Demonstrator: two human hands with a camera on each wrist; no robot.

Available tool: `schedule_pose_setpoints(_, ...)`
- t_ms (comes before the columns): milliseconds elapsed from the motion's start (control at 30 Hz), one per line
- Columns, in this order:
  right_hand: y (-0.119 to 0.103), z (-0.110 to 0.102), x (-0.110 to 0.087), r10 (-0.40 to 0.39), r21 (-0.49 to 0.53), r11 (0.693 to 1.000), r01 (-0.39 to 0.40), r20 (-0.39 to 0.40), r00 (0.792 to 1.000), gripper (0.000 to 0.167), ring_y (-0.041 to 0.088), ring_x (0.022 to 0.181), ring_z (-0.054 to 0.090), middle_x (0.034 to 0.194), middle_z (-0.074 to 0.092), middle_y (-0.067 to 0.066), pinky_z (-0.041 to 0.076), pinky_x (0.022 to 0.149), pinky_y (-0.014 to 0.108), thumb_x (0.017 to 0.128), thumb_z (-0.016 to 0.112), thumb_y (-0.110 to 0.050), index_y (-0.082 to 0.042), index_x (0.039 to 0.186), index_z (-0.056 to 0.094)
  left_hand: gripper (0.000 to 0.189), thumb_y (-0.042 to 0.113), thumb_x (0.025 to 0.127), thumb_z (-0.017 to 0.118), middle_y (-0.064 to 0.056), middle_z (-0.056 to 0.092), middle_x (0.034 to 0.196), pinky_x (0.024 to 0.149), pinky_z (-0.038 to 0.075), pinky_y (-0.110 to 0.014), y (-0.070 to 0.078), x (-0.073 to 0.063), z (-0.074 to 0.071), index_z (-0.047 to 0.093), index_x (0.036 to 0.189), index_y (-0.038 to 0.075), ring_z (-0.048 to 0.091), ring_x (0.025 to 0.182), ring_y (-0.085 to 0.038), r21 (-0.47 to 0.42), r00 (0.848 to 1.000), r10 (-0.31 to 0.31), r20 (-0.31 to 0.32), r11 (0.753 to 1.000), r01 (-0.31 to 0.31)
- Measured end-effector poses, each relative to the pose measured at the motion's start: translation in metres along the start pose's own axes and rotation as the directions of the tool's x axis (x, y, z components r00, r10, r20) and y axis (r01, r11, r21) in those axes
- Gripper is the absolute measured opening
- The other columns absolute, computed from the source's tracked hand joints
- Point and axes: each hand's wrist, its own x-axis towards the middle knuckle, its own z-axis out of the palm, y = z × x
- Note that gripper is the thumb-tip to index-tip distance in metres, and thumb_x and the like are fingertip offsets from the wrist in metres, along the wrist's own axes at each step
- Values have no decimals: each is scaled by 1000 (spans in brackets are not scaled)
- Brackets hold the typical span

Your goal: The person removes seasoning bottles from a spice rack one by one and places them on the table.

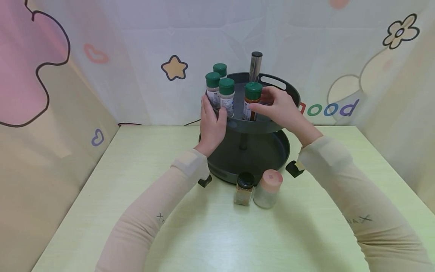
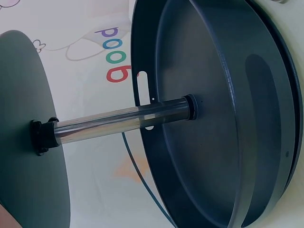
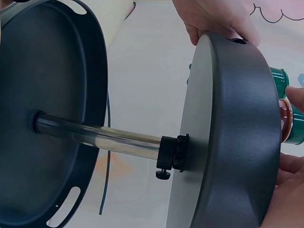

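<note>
A black two-tier rotating tray stands on the table, its upper tray [image 1: 266,127] above its lower tray [image 1: 234,155]. My right hand [image 1: 280,105] pinches a green-lidded spice jar [image 1: 249,110] with reddish contents, upright in the upper tray, between thumb and fingers. On the left side of that tray, my left hand [image 1: 214,124] rests against the outer wall, fingers extended and thumb near the front spice jar [image 1: 227,102]. Another spice jar [image 1: 213,90] and a further spice jar [image 1: 220,68], all green-lidded, stand beside it. The right wrist view shows the left hand [image 3: 213,19] touching the tray's edge.
In front of the lower tray stand a small square jar [image 1: 244,190] with a black lid and a clear jar [image 1: 267,192] with a pink lid. A metal post [image 1: 255,67] rises from the upper tray. Printed curtains [image 1: 136,75] hang behind the pale table [image 1: 136,177].
</note>
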Motion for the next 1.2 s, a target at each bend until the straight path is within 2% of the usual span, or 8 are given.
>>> schedule_pose_setpoints(600, 2, 6, 9, 4, -120, 993, -3, 9, 1000, 53, 24, 96, 55, 107, 59, 14, 44, 86, 42, 79, 62, -36, -5, 119, 47, 69, 41, 89, 36, 4, 11, 147, 109, 21, -34, 1, 0, 0, -1, 142, 16, 17, 134, -12, 15, 1000, -2, 1, 1000, 2)
schedule_pose_setpoints(900, 1, 9, 7, 5, -171, 985, -2, 15, 1000, 48, 24, 87, 53, 100, 60, 15, 44, 75, 35, 80, 60, -36, -4, 114, 50, 69, 41, 89, 35, 4, 10, 148, 109, 20, -35, 0, -1, 0, -1, 142, 16, 16, 135, -12, 15, 1000, -10, 7, 1000, 10)
schedule_pose_setpoints(1200, 4, 12, 9, -4, -182, 983, 5, 9, 1000, 47, 24, 87, 53, 100, 61, 14, 45, 77, 38, 80, 59, -36, -4, 114, 51, 69, 41, 89, 35, 3, 11, 147, 109, 21, -36, 0, -1, -1, -1, 142, 16, 18, 134, -12, 13, 1000, -7, 8, 1000, 7)
